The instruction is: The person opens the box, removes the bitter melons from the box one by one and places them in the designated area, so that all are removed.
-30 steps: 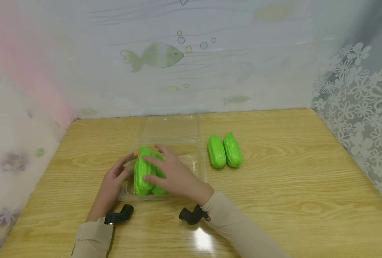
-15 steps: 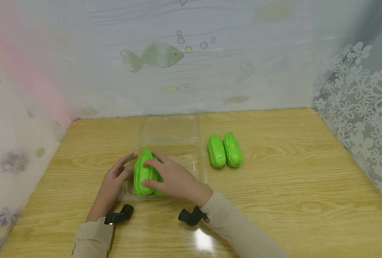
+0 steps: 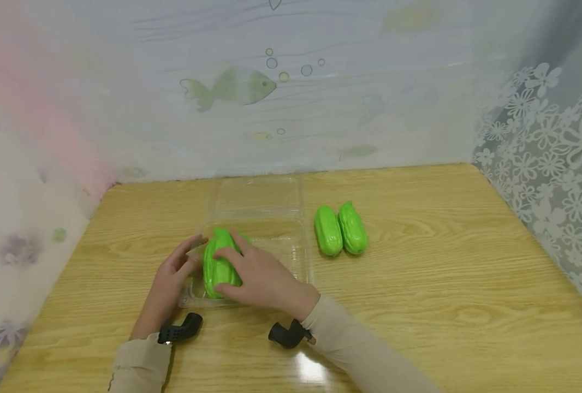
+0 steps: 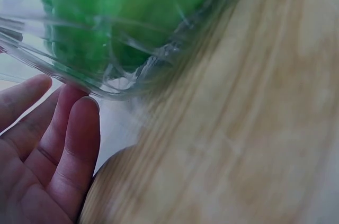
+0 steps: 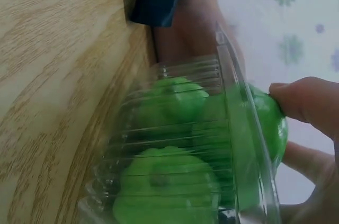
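In the head view my right hand point(image 3: 261, 278) grips a green bitter melon point(image 3: 215, 267), ridged and with a pointed stem end, over the left part of a clear plastic clamshell box point(image 3: 281, 262). The right wrist view shows this melon point(image 5: 267, 123) above the box wall, thumb and fingers on both sides of it. Under it, two more green melons point(image 5: 167, 187) lie inside, seen through the clear wall. My left hand point(image 3: 170, 275) is at the box's left side. In the left wrist view its fingertips point(image 4: 85, 107) touch the box rim, with fingers mostly straight.
Two green melons point(image 3: 328, 230) lie side by side on the wooden table point(image 3: 443, 262), right of the box. The box's lid point(image 3: 256, 196) lies folded back toward the wall. Patterned curtains point(image 3: 541, 136) border the table. A black camera mount point(image 3: 288, 334) sits at each wrist.
My right hand has closed round the upper melon and moved slightly down and left, its fingers settling on the melon. The left hand stays at the box's side.
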Tool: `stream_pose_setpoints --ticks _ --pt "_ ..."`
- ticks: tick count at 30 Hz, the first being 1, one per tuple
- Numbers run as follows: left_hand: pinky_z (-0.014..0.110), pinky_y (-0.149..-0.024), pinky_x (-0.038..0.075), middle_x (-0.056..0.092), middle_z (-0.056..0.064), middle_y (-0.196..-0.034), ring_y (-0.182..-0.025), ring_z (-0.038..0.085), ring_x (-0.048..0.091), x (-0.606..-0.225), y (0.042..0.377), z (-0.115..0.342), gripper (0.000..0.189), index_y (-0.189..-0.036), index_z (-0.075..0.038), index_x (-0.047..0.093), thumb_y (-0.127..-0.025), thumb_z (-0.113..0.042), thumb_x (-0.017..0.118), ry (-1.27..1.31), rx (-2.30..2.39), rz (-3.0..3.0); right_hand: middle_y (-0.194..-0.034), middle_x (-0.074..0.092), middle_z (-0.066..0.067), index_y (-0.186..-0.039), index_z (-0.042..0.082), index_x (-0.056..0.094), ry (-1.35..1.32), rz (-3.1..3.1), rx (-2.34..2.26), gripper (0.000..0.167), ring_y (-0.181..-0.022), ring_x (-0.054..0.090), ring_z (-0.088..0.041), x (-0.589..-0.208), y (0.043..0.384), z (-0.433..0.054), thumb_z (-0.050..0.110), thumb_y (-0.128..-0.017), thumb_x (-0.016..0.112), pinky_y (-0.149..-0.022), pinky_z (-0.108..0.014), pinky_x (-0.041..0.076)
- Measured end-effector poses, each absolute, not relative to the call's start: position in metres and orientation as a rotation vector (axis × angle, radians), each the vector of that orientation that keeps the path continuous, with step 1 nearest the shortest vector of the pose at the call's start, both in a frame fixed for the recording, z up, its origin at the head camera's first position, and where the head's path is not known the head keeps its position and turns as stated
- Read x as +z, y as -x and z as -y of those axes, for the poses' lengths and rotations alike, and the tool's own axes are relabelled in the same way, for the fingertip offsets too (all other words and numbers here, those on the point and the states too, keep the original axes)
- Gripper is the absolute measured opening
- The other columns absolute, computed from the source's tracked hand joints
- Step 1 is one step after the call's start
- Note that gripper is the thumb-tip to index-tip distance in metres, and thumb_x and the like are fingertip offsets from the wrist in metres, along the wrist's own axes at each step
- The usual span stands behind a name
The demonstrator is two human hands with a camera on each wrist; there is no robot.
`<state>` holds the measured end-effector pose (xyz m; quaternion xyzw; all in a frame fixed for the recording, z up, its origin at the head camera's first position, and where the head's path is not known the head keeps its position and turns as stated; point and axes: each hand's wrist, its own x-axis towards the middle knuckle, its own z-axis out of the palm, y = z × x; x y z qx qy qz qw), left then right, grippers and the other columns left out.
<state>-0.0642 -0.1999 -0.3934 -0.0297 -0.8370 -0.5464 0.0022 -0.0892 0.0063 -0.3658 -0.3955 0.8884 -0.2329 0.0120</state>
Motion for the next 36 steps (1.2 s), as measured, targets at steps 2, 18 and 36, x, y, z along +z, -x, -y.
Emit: stream_pose_setpoints --ticks 2,18,36 --pt "0.028 -0.08 0.042 0.042 0.003 -0.134 -0.097 0.012 0.051 -0.39 0.063 0.197 0.041 -0.136 -0.016 0.036 -0.096 -0.02 0.042 0.091 -1.697 2.633 -0.144 0.018 -0.018 -0.131 0.027 0.042 1.228 -2.761 -0.712 0.053 -0.113 0.047 -0.028 -0.365 0.089 -0.007 0.051 -0.084 0.05 -0.084 -0.037 0.044" --pt "0.028 -0.079 0.043 0.043 0.007 -0.133 -0.095 0.012 0.053 -0.387 0.062 0.195 0.043 -0.136 -0.012 0.036 -0.095 -0.022 0.043 0.121 -1.708 2.603 -0.141 0.027 -0.017 -0.125 0.022 0.047 1.262 -2.814 -0.529 0.051 -0.122 0.037 -0.028 -0.364 0.091 -0.014 0.037 -0.079 0.064 -0.096 -0.039 0.033" --pt "0.024 -0.081 0.04 0.043 0.004 -0.133 -0.097 0.011 0.051 -0.386 0.061 0.194 0.041 -0.136 -0.015 0.038 -0.095 -0.022 0.043 0.096 -1.672 2.628 -0.131 0.038 -0.007 -0.115 0.022 0.048 1.137 -2.844 -0.693 0.047 -0.1 0.048 -0.02 -0.355 0.105 -0.032 0.015 -0.07 0.059 -0.07 -0.032 0.043"
